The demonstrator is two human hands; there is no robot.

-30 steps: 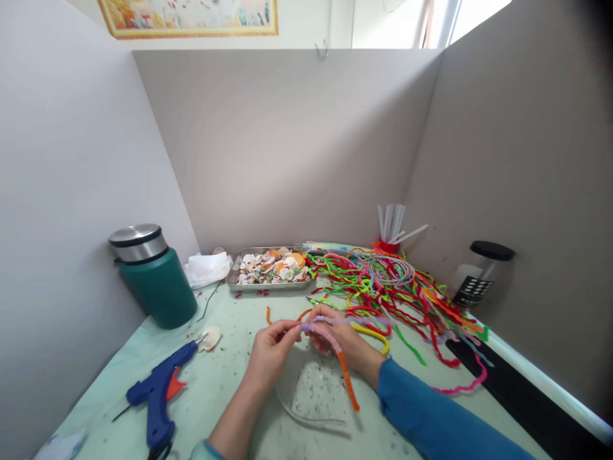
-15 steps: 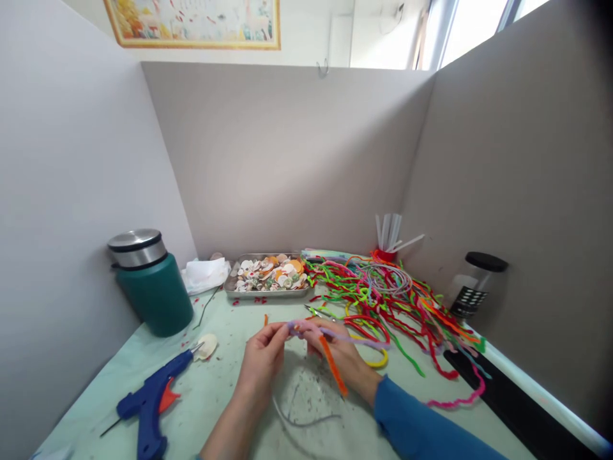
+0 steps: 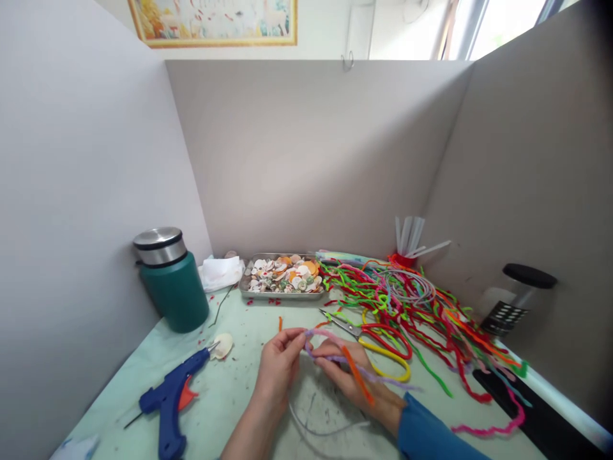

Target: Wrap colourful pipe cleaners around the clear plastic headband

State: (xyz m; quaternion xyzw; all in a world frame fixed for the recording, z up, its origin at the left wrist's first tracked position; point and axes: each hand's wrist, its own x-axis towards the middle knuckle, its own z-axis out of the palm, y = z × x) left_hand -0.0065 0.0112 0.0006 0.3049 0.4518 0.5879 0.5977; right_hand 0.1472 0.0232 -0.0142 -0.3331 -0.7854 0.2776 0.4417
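My left hand (image 3: 280,364) pinches one end of a wire hoop wrapped in lilac pipe cleaner (image 3: 320,337). My right hand (image 3: 352,377) is closed round the same hoop, with an orange pipe cleaner (image 3: 357,375) lying across its fingers. The bare part of the hoop (image 3: 316,427) curves down over the table below both hands. Both hands are low at the centre of the view, close together.
A blue glue gun (image 3: 170,402) and a shell (image 3: 223,345) lie at the left, near a green flask (image 3: 173,281). A metal tray of shells (image 3: 283,275) stands at the back. Scissors (image 3: 373,335) and a heap of coloured pipe cleaners (image 3: 412,300) fill the right, with a jar (image 3: 512,297).
The view has shifted left and down a little. My hands have turned the hoop: the orange pipe cleaner now lies across my right hand instead of hanging below it.
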